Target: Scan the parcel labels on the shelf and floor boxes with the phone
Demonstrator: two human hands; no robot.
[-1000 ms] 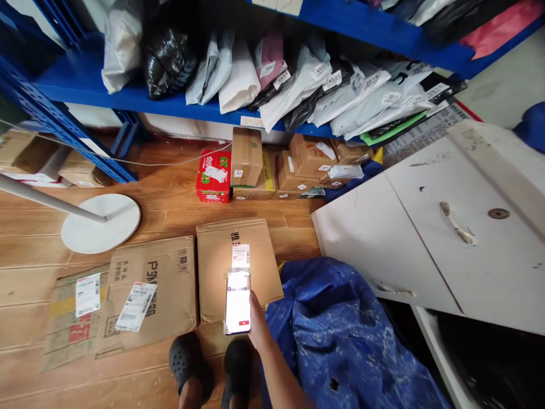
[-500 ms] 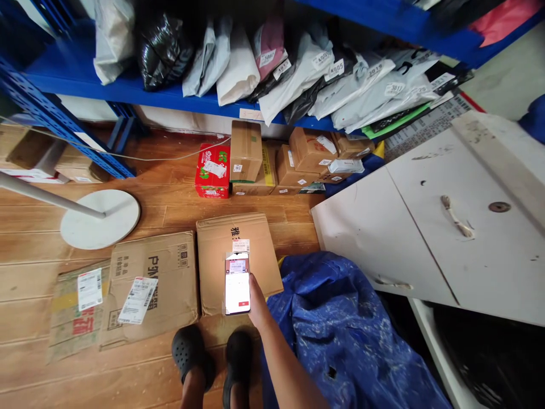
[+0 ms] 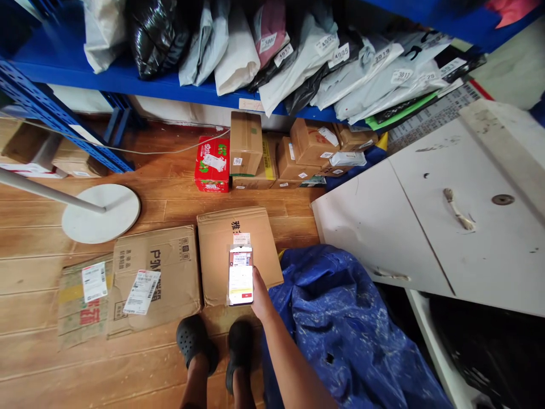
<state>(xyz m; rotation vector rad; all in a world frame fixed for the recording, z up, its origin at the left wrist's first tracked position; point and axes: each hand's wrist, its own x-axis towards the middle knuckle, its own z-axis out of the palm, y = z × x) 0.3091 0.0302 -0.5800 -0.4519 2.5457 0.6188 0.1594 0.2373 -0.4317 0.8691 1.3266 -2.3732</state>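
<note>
Brown corrugated cardboard box (image 3: 215, 261) lies flat on the wooden plank floor (image 3: 38, 295) just ahead of my black clogs (image 3: 196, 341), with a small white barcode label (image 3: 241, 238) on its top face. What has changed in the last second is the screen of the slim black smartphone (image 3: 240, 276). It was almost blank white with a red button low down, and now its upper part carries a picture of a barcode label with a pale panel under it. The phone itself has barely shifted against the box, its top edge still just below the label. I judge that the phone's camera has caught the label, so this box's reading looks well along. My right hand (image 3: 260, 295) is clamped on the phone, fingers wrapped behind it along its right edge, holding it face up above the box and not touching the cardboard. My left hand is out of view, so I cannot tell what it is doing. A crumpled blue plastic tarpaulin (image 3: 340, 318) lies just beside my forearm on the right, and a flattened brown carton (image 3: 170, 267) lies touching the box on the left.
</note>
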